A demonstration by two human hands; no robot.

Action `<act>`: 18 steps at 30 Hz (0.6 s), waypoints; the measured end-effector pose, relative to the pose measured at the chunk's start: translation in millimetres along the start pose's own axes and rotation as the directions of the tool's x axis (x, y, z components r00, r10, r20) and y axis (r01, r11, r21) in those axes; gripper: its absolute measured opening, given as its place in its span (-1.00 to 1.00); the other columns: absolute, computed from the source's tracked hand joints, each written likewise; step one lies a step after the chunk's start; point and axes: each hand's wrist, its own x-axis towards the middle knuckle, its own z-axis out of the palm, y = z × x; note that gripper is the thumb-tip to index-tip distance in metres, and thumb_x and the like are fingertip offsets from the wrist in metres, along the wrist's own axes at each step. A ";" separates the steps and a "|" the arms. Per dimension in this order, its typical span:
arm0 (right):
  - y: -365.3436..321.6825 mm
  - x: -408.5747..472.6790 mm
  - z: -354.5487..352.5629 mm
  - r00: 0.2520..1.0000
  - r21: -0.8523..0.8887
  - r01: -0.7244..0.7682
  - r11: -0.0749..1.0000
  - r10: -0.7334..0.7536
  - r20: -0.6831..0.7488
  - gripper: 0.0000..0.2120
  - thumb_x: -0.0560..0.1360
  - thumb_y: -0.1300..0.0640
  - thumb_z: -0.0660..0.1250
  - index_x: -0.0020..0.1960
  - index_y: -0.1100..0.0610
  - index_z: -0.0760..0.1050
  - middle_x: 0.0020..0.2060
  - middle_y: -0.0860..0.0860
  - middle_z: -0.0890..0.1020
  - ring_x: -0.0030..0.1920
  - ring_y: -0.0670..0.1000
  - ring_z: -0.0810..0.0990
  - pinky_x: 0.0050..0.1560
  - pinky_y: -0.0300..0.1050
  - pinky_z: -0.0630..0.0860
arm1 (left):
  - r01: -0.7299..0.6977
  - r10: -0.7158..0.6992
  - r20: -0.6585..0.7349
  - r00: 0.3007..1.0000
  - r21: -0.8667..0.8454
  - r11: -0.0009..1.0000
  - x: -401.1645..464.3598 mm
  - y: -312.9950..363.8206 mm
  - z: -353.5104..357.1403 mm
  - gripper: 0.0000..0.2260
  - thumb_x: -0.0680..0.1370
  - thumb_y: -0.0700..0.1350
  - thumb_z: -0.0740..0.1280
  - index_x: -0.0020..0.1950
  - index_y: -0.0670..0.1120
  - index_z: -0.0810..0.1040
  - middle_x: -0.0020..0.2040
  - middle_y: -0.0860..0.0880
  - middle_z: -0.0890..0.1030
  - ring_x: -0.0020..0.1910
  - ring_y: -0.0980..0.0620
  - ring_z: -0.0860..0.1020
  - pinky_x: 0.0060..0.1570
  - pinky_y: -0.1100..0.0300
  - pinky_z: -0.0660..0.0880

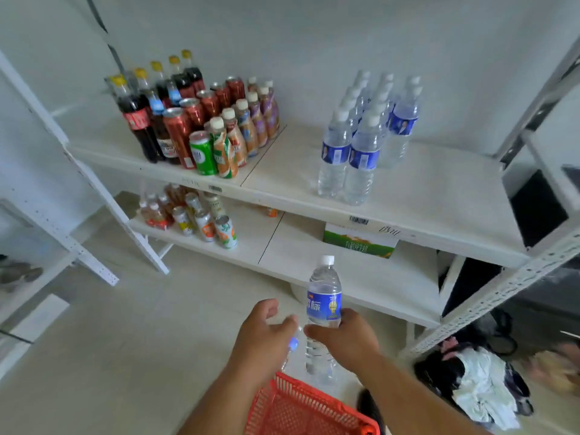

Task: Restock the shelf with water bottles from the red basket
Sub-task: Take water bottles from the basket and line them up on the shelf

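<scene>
Nearest, at the bottom edge, the red basket [301, 409] sits low between the person's forearms, only its front corner in view. Just above it the right hand [345, 337] grips an upright water bottle [323, 306] around its middle, fingers curled over the lower edge of the blue label, white cap pointing up. The left hand [263, 337] is beside it, fingers loosely curled toward a second bottle [293, 345] that shows only as a blurred blue-and-clear shape under the knuckles; I cannot tell whether that hand really holds it. To the right on the floor lies a heap of dark and white cloth [477, 384]. Beyond the hands, the lower shelf [361, 277] carries a cluster of small cans and bottles [194, 215] at its left and a green-and-white carton [359, 241] further right. Farther still, the upper shelf [439, 196] holds cola bottles, red and green cans and capped drinks [201, 120] on its left half, and on its right half rows of water bottles [367, 127] with blue labels, standing upright close together.
</scene>
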 end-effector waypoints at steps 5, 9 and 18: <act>-27.6 -35.6 -45.1 0.986 0.049 0.114 0.992 -0.107 -0.131 -0.77 0.33 -0.10 0.57 -0.13 -0.03 0.62 -0.27 -0.05 0.72 -0.26 -0.07 0.68 -0.24 -0.18 0.54 | -0.164 0.164 0.000 0.986 -0.014 0.986 -28.8 56.5 -9.0 -0.55 0.58 0.01 0.42 0.46 0.05 0.43 0.37 0.13 0.50 0.02 0.37 0.54 -0.09 0.37 0.41; -41.2 -46.9 -76.9 0.962 0.102 0.182 0.978 -0.156 -0.225 -0.68 0.31 -0.17 0.58 -0.04 -0.05 0.62 -0.20 -0.12 0.72 -0.18 -0.11 0.68 -0.22 -0.20 0.50 | -0.271 0.271 0.018 0.962 -0.007 0.963 -39.6 90.4 2.5 -0.55 0.57 0.01 0.43 0.44 0.06 0.44 0.38 0.10 0.51 0.04 0.37 0.53 -0.03 0.33 0.43; -53.7 -47.7 -137.8 0.921 0.094 0.269 0.958 -0.228 -0.317 -0.78 0.35 -0.15 0.52 -0.17 0.00 0.65 -0.33 -0.09 0.70 -0.31 -0.14 0.64 -0.31 -0.24 0.49 | -0.396 0.392 0.106 0.914 0.015 0.918 -42.1 154.9 40.4 -0.55 0.58 0.05 0.41 0.46 0.07 0.42 0.32 0.17 0.49 -0.02 0.41 0.53 0.09 0.27 0.41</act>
